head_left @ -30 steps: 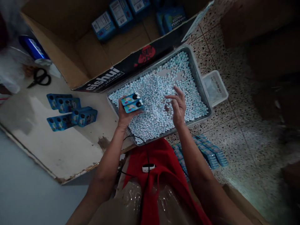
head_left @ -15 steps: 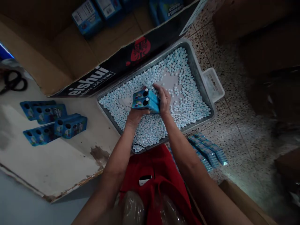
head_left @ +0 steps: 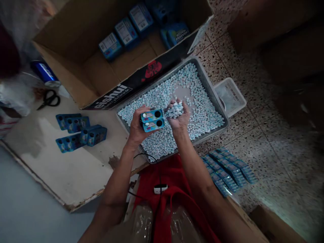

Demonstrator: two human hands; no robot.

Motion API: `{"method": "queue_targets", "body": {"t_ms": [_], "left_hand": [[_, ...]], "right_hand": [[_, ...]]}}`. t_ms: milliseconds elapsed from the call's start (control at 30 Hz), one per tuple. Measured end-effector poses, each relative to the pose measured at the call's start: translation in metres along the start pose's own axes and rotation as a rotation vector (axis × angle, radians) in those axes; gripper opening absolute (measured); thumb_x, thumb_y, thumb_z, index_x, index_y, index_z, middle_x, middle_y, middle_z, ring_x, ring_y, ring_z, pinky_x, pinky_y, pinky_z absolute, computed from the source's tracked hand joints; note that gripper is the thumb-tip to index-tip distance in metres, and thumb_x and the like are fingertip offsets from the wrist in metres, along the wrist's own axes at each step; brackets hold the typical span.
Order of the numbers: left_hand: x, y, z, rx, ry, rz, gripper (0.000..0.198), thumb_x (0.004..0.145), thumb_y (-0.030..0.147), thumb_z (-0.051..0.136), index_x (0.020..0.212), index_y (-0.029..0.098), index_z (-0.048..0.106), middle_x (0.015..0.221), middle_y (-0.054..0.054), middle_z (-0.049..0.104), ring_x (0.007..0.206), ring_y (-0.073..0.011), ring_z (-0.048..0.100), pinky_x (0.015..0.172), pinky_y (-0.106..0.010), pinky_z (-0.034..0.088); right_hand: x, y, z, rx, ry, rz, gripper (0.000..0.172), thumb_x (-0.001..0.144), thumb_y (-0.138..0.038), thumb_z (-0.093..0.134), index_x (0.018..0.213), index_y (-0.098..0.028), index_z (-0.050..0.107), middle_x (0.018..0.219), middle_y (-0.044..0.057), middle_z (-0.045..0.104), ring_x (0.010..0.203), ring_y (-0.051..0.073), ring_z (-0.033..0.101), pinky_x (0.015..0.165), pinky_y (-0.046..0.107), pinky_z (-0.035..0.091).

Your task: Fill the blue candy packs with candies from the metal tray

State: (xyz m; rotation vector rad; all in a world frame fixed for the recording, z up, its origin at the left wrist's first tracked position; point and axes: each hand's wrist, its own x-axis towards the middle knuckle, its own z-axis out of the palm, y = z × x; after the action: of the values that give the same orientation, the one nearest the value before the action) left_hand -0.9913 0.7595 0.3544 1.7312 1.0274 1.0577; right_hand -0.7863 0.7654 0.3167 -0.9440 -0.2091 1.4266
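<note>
Over the tray (head_left: pixel 202 71), left hand (head_left: pixel 136 129) clamps boxes (head_left: pixel 154 125) while palm-up right hand (head_left: pixel 180 122) cups pellets (head_left: pixel 175 110).

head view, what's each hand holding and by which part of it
The left hand holds two blue boxes by the ends away from their dark holes. The right hand cups a heap of small pale pieces from below.
</note>
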Motion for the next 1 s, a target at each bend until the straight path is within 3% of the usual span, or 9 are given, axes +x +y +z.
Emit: {"method": "queue_targets", "body": {"t_ms": [100, 167, 300, 433, 633, 800, 900, 1000], "left_hand": [[-0.006, -0.01, -0.005, 0.153, 0.004, 0.002, 0.079, 0.067, 0.059, 0.097, 0.13, 0.029, 0.059, 0.128, -0.011, 0.069, 0.126, -0.0337, 0.067, 0.114, -0.057, 0.051], [-0.007, -0.012, -0.001, 0.201, 0.012, 0.012, 0.077, 0.068, 0.057, 0.097, 0.129, 0.029, 0.059, 0.126, -0.01, 0.07, 0.121, -0.0331, 0.068, 0.115, -0.057, 0.048], [-0.009, -0.01, 0.014, 0.187, 0.107, -0.014, 0.076, 0.07, 0.054, 0.096, 0.13, 0.028, 0.057, 0.128, -0.01, 0.068, 0.124, -0.0334, 0.065, 0.112, -0.054, 0.05], [-0.018, -0.015, 0.022, 0.069, 0.071, -0.066, 0.079, 0.067, 0.058, 0.097, 0.129, 0.028, 0.058, 0.125, -0.008, 0.067, 0.12, -0.031, 0.067, 0.104, -0.048, 0.055], [-0.03, -0.026, 0.027, -0.007, 0.121, -0.125, 0.085, 0.064, 0.061, 0.098, 0.131, 0.028, 0.057, 0.125, -0.007, 0.067, 0.115, -0.028, 0.07, 0.099, -0.043, 0.058], [-0.027, -0.036, 0.034, -0.044, 0.132, -0.114, 0.088, 0.062, 0.068, 0.096, 0.13, 0.03, 0.056, 0.125, -0.006, 0.068, 0.114, -0.0283, 0.071, 0.097, -0.044, 0.06], [-0.024, -0.047, 0.033, -0.098, 0.151, -0.108, 0.089, 0.062, 0.067, 0.096, 0.131, 0.031, 0.054, 0.128, -0.007, 0.068, 0.117, -0.0291, 0.072, 0.099, -0.047, 0.061], [-0.025, -0.059, 0.026, -0.142, 0.171, -0.164, 0.095, 0.056, 0.065, 0.1, 0.132, 0.032, 0.052, 0.135, -0.009, 0.066, 0.123, -0.0313, 0.07, 0.104, -0.052, 0.06]], "right_hand": [[-0.024, -0.027, 0.027, 0.053, -0.034, -0.056, 0.032, 0.091, -0.061, 0.063, 0.09, -0.029, 0.069, 0.083, -0.001, 0.071, 0.077, 0.017, 0.067, 0.085, 0.038, 0.061], [-0.04, -0.038, 0.046, -0.064, -0.075, -0.119, 0.033, 0.093, -0.062, 0.059, 0.087, -0.03, 0.069, 0.079, 0.0, 0.067, 0.081, 0.02, 0.068, 0.089, 0.042, 0.06], [-0.06, -0.048, 0.072, -0.34, -0.142, -0.239, 0.041, 0.091, -0.067, 0.051, 0.085, -0.029, 0.067, 0.098, 0.004, 0.069, 0.097, 0.024, 0.068, 0.097, 0.048, 0.058], [-0.06, -0.051, 0.082, -0.397, -0.131, -0.263, 0.042, 0.09, -0.067, 0.051, 0.084, -0.028, 0.065, 0.101, 0.006, 0.065, 0.095, 0.024, 0.066, 0.098, 0.047, 0.056], [-0.064, -0.047, 0.083, -0.446, -0.198, -0.248, 0.047, 0.091, -0.072, 0.05, 0.086, -0.028, 0.066, 0.09, 0.006, 0.062, 0.091, 0.025, 0.064, 0.096, 0.046, 0.056], [-0.064, -0.038, 0.087, -0.501, -0.269, -0.268, 0.056, 0.09, -0.081, 0.053, 0.087, -0.027, 0.071, 0.097, 0.007, 0.066, 0.104, 0.027, 0.066, 0.105, 0.048, 0.055], [-0.062, -0.04, 0.078, -0.603, -0.297, -0.276, 0.061, 0.09, -0.085, 0.051, 0.095, -0.029, 0.074, 0.118, 0.007, 0.068, 0.127, 0.031, 0.062, 0.116, 0.055, 0.05], [-0.075, -0.04, 0.04, -0.912, -0.298, -0.306, 0.052, 0.095, -0.077, 0.055, 0.12, -0.035, 0.072, 0.153, 0.003, 0.056, 0.153, 0.034, 0.045, 0.126, 0.063, 0.039]]}}
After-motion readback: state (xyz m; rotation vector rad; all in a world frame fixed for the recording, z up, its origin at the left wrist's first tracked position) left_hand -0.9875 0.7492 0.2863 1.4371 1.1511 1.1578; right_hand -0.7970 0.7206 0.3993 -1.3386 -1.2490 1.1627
